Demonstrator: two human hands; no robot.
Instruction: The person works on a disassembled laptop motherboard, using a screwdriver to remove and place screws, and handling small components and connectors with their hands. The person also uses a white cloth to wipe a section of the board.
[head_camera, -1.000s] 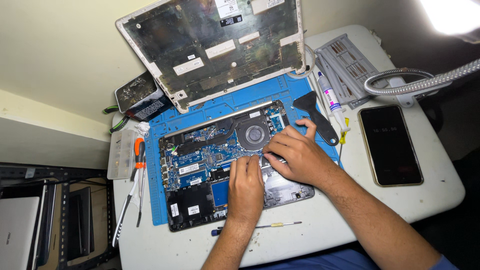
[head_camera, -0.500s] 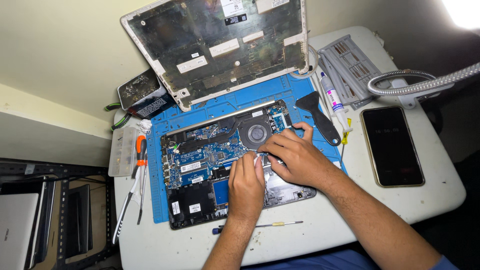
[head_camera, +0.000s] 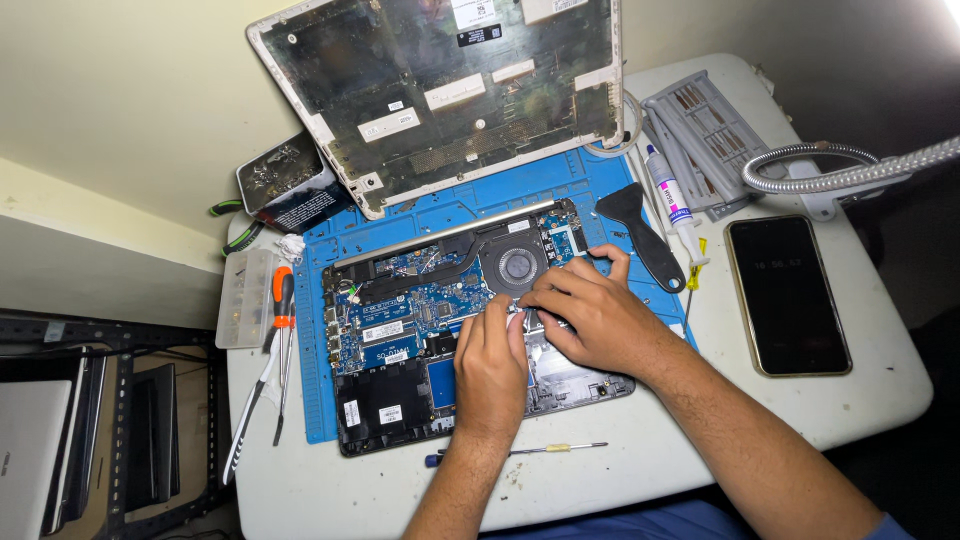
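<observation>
An opened laptop lies bottom-up on a blue work mat, its blue circuit board and round fan exposed. My left hand rests on the lower middle of the laptop, fingertips pressed on the board just below the fan. My right hand lies over the right part of the laptop, fingers curled down beside the left fingertips, thumb near the right edge. Whether either hand pinches a small part is hidden. The removed bottom cover leans upright behind the mat.
A black phone lies at right, beside a black pry tool, a paste syringe and a grey lamp neck. A small screwdriver lies at the front. Orange-handled tools and a parts box sit left.
Both hands have stayed on the laptop's middle, with the fingers shifting slightly near the fan. The camera view has shifted a little.
</observation>
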